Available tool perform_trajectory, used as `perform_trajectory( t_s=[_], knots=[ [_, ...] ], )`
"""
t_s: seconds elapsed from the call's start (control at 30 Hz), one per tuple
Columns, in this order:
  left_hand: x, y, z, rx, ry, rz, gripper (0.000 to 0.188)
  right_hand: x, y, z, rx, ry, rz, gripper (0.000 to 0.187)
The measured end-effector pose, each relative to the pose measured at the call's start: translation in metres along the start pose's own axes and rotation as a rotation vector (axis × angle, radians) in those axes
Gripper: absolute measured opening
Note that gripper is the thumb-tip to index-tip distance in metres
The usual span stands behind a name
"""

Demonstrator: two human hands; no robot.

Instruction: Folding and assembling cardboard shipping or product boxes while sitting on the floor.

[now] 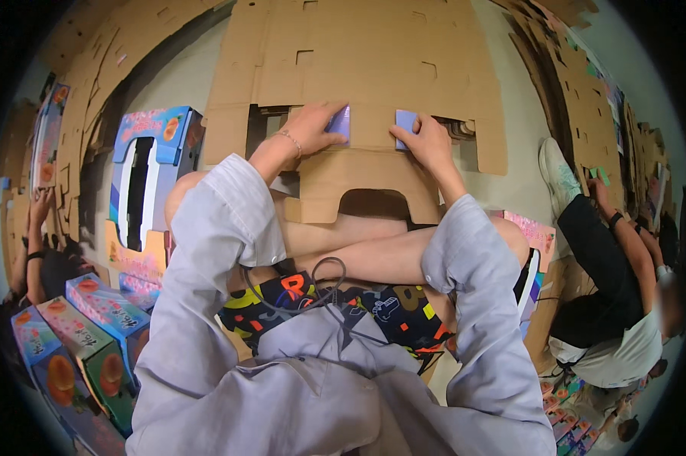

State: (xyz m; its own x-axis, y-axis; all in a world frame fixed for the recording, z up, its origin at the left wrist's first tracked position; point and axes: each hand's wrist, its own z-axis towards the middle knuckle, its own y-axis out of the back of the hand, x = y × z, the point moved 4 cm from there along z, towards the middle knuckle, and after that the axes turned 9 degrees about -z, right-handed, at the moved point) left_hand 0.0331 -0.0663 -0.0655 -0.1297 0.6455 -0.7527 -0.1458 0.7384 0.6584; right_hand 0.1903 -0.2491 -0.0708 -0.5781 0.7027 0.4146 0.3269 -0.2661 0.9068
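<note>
A large flat sheet of brown die-cut cardboard (373, 64) lies before me, its near panel, with a curved cut-out, reaching my crossed legs. Two small purple flaps are folded over on it, side by side with a gap between. My left hand (306, 131) closes on the left purple cardboard flap (342, 128), thumb at its lower edge and fingers at its top. My right hand (430, 143) grips the right purple cardboard flap (404, 121) with thumb and fingers. The undersides of both flaps are hidden.
A blue printed carton (168, 129) with a long opening stands at my left. Several fruit-printed boxes (92, 342) lie at lower left. Stacked cardboard (571, 106) runs along the right, where another person (609, 289) sits. At far left, another person's arm (35, 243) shows.
</note>
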Motion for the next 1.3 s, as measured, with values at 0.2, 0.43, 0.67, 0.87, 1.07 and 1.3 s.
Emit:
perform_trajectory(
  t_s=[0.2, 0.43, 0.67, 0.87, 1.07, 1.3],
  knots=[
    [0.000, 0.006, 0.004, -0.005, -0.063, -0.126, 0.077, -0.010, 0.008, 0.007, 0.102, -0.084, 0.157, 0.047],
    [-0.010, 0.002, -0.007, -0.025, -0.028, 0.104, 0.079, -0.025, 0.009, 0.002, 0.274, -0.202, 0.647, 0.036],
    [-0.014, -0.002, -0.002, 0.056, 0.044, 0.190, 0.081, -0.007, -0.002, 0.005, 0.133, -0.048, 0.052, 0.043],
    [-0.012, -0.001, -0.003, 0.062, 0.032, 0.254, 0.083, -0.004, 0.004, 0.003, 0.104, -0.064, 0.093, 0.049],
    [-0.009, 0.034, -0.003, -0.041, 0.126, -0.110, 0.071, -0.024, 0.033, 0.017, 0.057, -0.135, 0.353, 0.060],
    [-0.006, 0.067, -0.015, -0.132, 0.311, -0.112, 0.063, -0.050, 0.048, 0.048, 0.075, -0.122, 0.223, 0.047]
  ],
)
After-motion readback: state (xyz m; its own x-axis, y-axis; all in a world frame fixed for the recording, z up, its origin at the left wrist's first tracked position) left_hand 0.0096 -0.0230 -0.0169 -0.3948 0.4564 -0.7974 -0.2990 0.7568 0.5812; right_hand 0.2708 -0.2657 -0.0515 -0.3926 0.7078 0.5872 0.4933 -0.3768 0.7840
